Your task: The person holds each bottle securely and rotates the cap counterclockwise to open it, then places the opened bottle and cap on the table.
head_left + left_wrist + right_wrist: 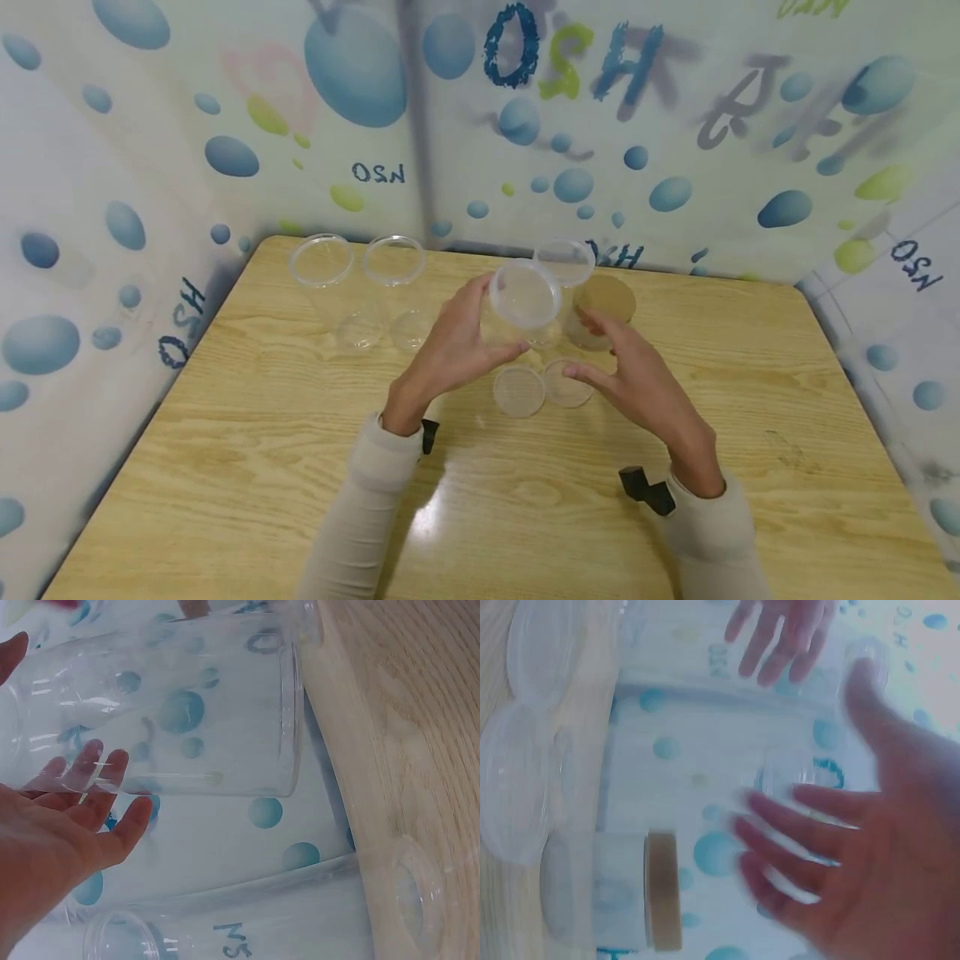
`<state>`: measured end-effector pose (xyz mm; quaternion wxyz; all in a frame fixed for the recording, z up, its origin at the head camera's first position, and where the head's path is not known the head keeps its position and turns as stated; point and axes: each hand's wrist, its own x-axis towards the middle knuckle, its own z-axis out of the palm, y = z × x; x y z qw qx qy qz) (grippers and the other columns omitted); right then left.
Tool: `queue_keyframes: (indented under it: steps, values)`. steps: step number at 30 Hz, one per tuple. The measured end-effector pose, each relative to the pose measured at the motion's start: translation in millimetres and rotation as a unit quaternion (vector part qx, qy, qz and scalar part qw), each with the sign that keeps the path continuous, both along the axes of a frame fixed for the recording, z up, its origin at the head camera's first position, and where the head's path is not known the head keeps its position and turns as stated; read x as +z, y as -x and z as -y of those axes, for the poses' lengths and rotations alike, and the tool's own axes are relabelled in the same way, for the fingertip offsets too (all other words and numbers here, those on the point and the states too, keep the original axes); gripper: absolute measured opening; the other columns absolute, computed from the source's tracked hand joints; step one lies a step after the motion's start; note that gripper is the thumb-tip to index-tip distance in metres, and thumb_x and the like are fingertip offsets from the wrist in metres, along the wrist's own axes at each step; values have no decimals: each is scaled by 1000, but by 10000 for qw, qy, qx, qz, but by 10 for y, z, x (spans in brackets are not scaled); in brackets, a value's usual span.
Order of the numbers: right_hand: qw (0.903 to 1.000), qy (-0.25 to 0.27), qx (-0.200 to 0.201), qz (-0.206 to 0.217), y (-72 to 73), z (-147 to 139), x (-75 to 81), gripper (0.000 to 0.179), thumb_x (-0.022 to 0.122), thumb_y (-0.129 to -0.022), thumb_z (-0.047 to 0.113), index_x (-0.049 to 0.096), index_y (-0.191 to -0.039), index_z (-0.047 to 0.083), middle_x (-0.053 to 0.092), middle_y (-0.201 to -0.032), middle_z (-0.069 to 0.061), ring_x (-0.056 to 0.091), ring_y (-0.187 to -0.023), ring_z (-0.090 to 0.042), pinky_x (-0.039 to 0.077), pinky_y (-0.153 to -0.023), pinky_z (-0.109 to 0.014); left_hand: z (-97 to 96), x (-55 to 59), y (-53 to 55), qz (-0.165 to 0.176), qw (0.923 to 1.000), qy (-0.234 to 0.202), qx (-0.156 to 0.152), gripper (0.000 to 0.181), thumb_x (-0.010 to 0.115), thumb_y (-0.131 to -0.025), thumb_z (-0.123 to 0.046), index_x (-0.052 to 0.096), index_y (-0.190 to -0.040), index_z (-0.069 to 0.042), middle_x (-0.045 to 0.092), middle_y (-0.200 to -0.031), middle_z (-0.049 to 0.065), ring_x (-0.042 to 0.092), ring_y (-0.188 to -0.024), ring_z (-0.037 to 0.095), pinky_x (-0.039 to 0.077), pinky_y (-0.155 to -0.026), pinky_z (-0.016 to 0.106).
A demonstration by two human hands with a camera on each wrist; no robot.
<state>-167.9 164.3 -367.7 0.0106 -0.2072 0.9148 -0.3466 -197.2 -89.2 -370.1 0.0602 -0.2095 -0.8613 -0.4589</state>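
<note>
Between the hands, a clear container, held by the left

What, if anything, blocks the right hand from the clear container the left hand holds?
Nothing visible: the gap from the right hand to that clear container looks open. The brown-lidded jar stands beyond that hand.
</note>
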Motion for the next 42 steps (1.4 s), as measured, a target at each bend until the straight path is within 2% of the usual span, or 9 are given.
queue_keyframes:
  steps: [2,4,8,13,16,21,28,38,42]
  values:
    - [9968,428,39,-677,-35,66,29,89,75,-84,42,33,-153,5,44,-149,-19,42,-137,-36,39,-104,-59,-6,4,-9,119,9999,-49,-55,90,87,-74,-22,37,-147,-5,55,-135,11,53,-122,25,42,-104,47]
    - [9887,770,84,-1287,-60,134,33,97,74,-81,50,31,-153,4,36,-155,-18,35,-142,-35,35,-108,-60,-18,12,-18,247,9994,-95,-207,89,86,-75,-21,36,-147,-5,55,-134,10,54,-121,24,43,-103,47]
    - [9747,1246,173,-1845,-84,243,24,102,64,-80,63,28,-155,3,28,-160,-17,29,-146,-33,35,-108,-60,-63,31,-45,321,9972,75,-672,88,85,-77,-21,35,-148,-7,56,-133,7,56,-116,20,46,-100,44]
    - [9726,1193,105,-1994,-116,313,2,100,62,-82,66,29,-154,5,31,-157,-19,34,-142,-35,41,-102,-60,-107,37,-92,117,9921,400,-1184,88,86,-77,-28,37,-147,-7,57,-128,3,57,-110,15,49,-94,37]
    - [9728,977,1,-2102,-137,343,0,98,59,-83,69,32,-153,5,35,-152,-22,38,-137,-37,42,-99,-62,-114,31,-121,51,9900,492,-1322,89,86,-77,-34,37,-146,-7,56,-127,2,57,-108,14,50,-92,35]
    - [9721,855,-264,-2168,-158,376,7,99,58,-83,71,35,-150,2,41,-148,-21,46,-128,-37,46,-93,-61,-132,28,-139,-54,9884,687,-1356,82,81,-83,-34,37,-147,-6,56,-126,2,57,-107,13,50,-92,34]
    - [9649,814,-566,-2431,-152,391,8,91,57,-85,71,46,-144,3,55,-138,-18,56,-116,-35,49,-87,-56,-152,11,-145,-322,9865,1013,-1243,75,74,-87,-38,38,-146,-8,55,-130,2,56,-113,16,49,-96,36]
    - [9690,900,-242,-2288,-140,364,12,86,61,-87,63,46,-142,0,55,-133,-19,55,-111,-32,49,-87,-53,-136,12,-125,-324,9856,1046,-1287,76,74,-87,-38,38,-145,-7,56,-127,5,60,-111,24,49,-94,38]
    - [9723,914,-41,-2150,-141,329,35,81,67,-87,57,46,-142,0,54,-136,-18,55,-114,-31,49,-88,-53,-128,10,-119,-244,9850,1076,-1328,77,73,-88,-41,37,-147,-7,55,-131,4,58,-114,20,48,-97,37]
